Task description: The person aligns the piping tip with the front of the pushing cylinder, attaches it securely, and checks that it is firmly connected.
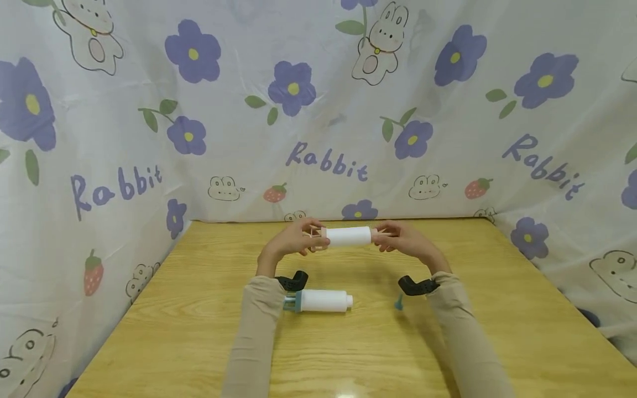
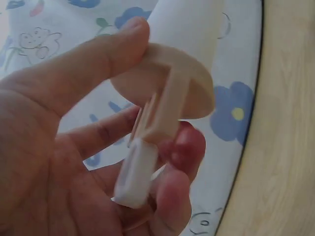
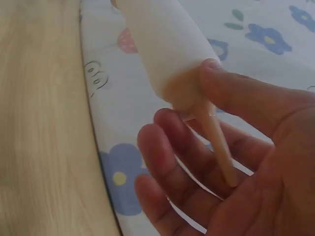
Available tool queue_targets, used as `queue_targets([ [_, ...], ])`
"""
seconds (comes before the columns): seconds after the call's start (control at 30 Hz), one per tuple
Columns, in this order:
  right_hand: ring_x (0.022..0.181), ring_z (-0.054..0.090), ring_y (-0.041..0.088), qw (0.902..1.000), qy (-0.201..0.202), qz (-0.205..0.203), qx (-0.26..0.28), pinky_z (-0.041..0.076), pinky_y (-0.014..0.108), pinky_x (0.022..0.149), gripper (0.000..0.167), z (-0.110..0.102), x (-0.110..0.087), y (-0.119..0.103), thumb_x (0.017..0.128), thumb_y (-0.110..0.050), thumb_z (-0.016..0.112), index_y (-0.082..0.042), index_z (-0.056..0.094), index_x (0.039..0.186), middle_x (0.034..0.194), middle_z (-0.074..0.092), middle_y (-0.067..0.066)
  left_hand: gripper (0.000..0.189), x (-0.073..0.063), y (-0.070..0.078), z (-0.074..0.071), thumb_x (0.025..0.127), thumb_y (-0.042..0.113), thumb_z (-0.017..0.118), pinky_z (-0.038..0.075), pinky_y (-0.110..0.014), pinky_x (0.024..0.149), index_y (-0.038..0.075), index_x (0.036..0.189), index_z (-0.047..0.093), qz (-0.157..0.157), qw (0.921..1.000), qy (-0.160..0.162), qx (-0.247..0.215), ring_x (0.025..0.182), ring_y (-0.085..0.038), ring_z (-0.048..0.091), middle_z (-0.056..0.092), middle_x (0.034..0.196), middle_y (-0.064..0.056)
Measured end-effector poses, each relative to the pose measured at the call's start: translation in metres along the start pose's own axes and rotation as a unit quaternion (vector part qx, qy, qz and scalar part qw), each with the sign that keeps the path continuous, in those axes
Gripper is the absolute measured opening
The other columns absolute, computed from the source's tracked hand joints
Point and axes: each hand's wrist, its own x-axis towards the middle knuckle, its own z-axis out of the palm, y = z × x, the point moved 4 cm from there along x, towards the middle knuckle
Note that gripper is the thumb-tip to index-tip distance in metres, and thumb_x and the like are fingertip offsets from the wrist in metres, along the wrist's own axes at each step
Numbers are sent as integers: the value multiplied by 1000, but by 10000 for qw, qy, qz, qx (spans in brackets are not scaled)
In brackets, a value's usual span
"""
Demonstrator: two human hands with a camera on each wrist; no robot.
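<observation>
**Beige-trimmed tube held at both ends above the table**

Two tubes are in view, both white, smooth and cylindrical, plastic by the look of them. The beige-trimmed one is lifted off the wood, lying nearly level along the nine-to-three line, between two hands.

The left hand, at its nine o'clock end, grips it: thumb on the round beige collar, fingers curled about the narrow slotted beige bar that ends in a white handle. The right hand, at three o'clock, grasps the opposite end, thumb against the beige cap, with one slim, tapering beige nozzle running between fingers and palm.

Near six o'clock from the held tube, the green-trimmed tube lies on its side, its dull green collar and frame toward nine and its short white neck toward three. At about five o'clock stands one small green nozzle, narrow above, wider at its foot.

Two black brackets sit at the wrists, beside two wrinkled beige sleeves. The table has pale yellow wood grain; at twelve o'clock hangs creased white cloth printed with purple flowers, rabbits and three "Rabbit" words.
</observation>
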Motion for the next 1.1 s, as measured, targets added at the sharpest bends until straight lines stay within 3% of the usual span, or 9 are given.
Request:
queue_targets([
  [0.27, 97, 63, 39, 9987, -391, 240, -232, 53, 48, 85, 34, 17, 7, 27, 96, -22, 66, 1, 61, 120, 104, 67, 24, 50, 12, -18, 18, 87, 28, 78, 57, -41, 78, 11, 130, 58, -264, 9981, -212, 517, 98, -24, 58, 57, 112, -13],
  [0.47, 88, 64, 30, 9951, -742, 600, -247, 52, 39, 77, 32, 25, 9, 45, 99, -23, 62, 2, 60, 118, 101, 68, 23, 48, 20, -30, 33, 85, 29, 80, 52, -36, 83, 12, 126, 60, -446, 9919, -227, 1165, 103, -24, 59, 61, 114, -11],
  [0.7, 83, 59, 23, 9868, -1287, 974, -106, 49, 35, 75, 34, 29, 12, 54, 103, -29, 55, 0, 58, 121, 95, 66, 16, 50, 17, -34, 38, 85, 30, 80, 52, -36, 78, 12, 127, 59, -871, 9855, -422, 1390, 91, -23, 60, 61, 112, -11],
  [0.97, 92, 57, 20, 9841, -1283, 1142, -442, 49, 35, 81, 38, 29, 13, 54, 103, -35, 53, -4, 60, 124, 109, 64, 11, 52, 14, -38, 44, 88, 30, 78, 48, -34, 76, 12, 131, 56, -1198, 9772, -676, 1618, 85, -20, 55, 61, 120, -11],
  [1.1, 99, 57, 25, 9841, -1225, 1108, -652, 51, 41, 86, 42, 25, 10, 51, 104, -37, 52, -4, 59, 129, 117, 61, 15, 61, 12, -37, 45, 89, 32, 77, 48, -35, 82, 12, 141, 50, -1300, 9734, -801, 1710, 95, -21, 55, 57, 133, -10],
])
